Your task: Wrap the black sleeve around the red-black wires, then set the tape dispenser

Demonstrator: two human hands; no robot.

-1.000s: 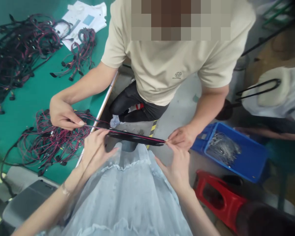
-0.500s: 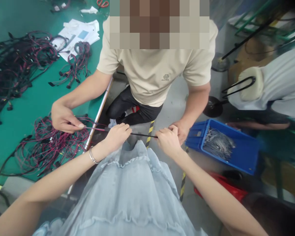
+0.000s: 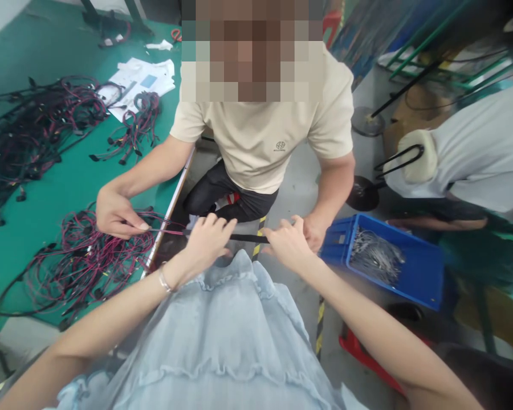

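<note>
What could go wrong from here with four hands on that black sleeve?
The black sleeve is gripped by the left hand and right hand, plus a co-worker's hand pinching the wires. An uneven pull might strain them. The wire pile behind could snag.

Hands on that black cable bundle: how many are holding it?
4. The wearer's left hand and right hand grip the black cable bundle; the co-worker's hands hold its ends.

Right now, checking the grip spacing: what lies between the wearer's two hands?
In the head view, a short bare stretch of black sleeved cable spans between the left hand and right hand.
</note>
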